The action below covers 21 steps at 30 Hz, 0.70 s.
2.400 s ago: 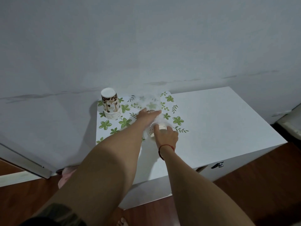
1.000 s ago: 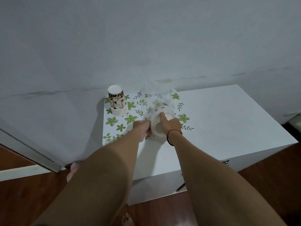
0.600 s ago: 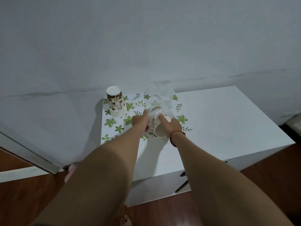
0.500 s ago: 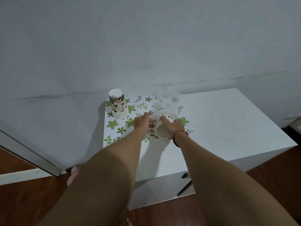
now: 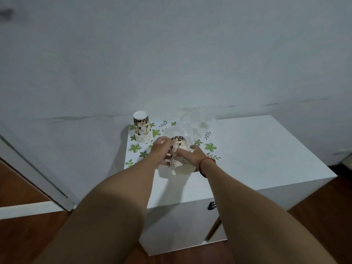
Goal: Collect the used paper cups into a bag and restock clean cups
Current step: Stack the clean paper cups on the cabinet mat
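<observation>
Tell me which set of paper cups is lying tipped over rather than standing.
The cups held between both hands, mouth toward the camera, by the clear bag. The other stack stands upside down at the mat's back left corner.

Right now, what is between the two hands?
In the head view, a stack of paper cups lies tilted between the left hand and the right hand, both gripping it, its far end inside the clear plastic bag.
</observation>
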Each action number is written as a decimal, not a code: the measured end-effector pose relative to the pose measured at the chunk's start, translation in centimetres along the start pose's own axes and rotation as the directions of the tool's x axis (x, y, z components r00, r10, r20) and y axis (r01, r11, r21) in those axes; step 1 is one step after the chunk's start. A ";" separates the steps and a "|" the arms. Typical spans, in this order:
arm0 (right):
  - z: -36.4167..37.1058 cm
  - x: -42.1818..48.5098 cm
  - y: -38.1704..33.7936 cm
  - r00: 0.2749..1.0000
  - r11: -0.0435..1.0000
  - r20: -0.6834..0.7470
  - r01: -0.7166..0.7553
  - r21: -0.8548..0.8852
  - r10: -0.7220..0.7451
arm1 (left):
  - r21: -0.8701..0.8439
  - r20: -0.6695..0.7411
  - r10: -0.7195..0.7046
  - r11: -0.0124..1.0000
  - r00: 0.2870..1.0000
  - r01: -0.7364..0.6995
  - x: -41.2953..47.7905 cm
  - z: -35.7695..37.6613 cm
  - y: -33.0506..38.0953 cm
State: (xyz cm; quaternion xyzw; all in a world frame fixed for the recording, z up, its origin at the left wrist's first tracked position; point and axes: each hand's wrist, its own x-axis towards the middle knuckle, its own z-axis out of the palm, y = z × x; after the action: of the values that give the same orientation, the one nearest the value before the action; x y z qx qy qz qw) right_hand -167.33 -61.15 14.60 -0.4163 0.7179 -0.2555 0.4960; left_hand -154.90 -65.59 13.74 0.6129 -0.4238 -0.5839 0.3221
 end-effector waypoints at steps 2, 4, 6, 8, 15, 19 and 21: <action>0.1 -1.1 -0.4 0.999 1.000 0.041 0.006 0.017 -0.006 | 0.039 0.044 -0.009 0.999 0.999 0.007 -0.5 -0.7 0.3; 0.1 -1.3 -0.4 0.997 0.998 0.062 0.033 0.052 -0.036 | 0.072 0.068 -0.020 0.997 0.997 0.015 -1.0 -1.0 0.9; 0.2 -1.4 -0.5 0.995 0.993 0.040 0.084 0.085 -0.088 | 0.107 0.058 -0.009 0.994 0.998 0.003 -1.0 -1.1 1.2; 0.5 -1.2 -0.8 0.986 0.983 -0.019 0.167 0.079 -0.166 | 0.096 0.004 0.059 0.994 0.998 -0.059 -1.0 -1.3 1.8; 1.3 -1.3 -6.5 0.901 0.909 -0.120 0.411 -0.063 -0.416 | -0.094 -0.173 0.227 0.965 0.958 -0.246 -0.5 -3.7 6.5; 2.3 -0.4 -10.8 0.864 0.874 -0.135 0.477 -0.095 -0.486 | -0.054 -0.275 0.296 0.945 0.915 -0.322 0.8 -6.4 9.9; 3.0 0.4 -13.1 0.842 0.854 -0.145 0.510 -0.104 -0.520 | -0.052 -0.304 0.331 0.931 0.893 -0.363 1.5 -8.0 11.8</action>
State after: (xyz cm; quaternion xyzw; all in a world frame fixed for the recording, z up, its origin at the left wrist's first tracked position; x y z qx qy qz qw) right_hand -160.08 -68.19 23.49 -0.5859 0.6262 -0.3912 0.3340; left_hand -148.71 -72.80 24.43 0.5882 -0.4425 -0.4426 0.5122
